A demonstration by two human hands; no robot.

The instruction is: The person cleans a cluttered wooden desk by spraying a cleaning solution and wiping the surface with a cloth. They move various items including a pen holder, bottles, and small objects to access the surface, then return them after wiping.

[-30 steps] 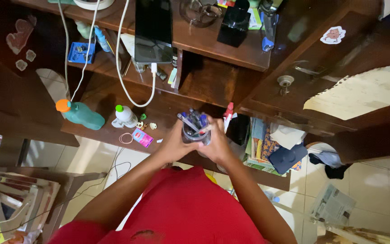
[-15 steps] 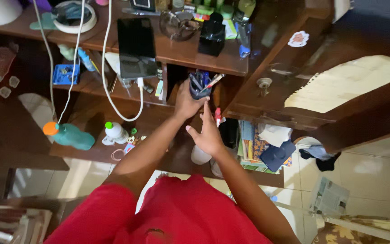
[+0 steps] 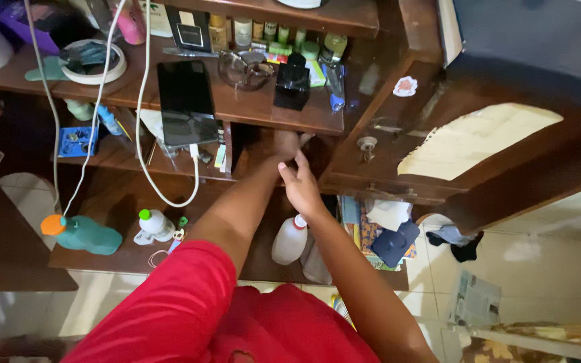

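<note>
Wooden shelves [image 3: 263, 111] carry one dark tablet [image 3: 184, 101], one black box [image 3: 292, 86] and two white cables [image 3: 144, 87]; two bottles — one teal [image 3: 87, 234], one white [image 3: 290, 240] — stand lower. Left hand [image 3: 289, 142] reaches into the dark cubby under the shelf — its grip cannot be told, anything held is hidden. Right hand [image 3: 300, 188] hovers flat and empty just below, fingers loosely spread.

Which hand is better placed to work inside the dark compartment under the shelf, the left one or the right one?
Left, probably. The left hand is inside the dark compartment under the shelf, its fingers partly hidden. The right hand is open and outside, just in front of it.
</note>
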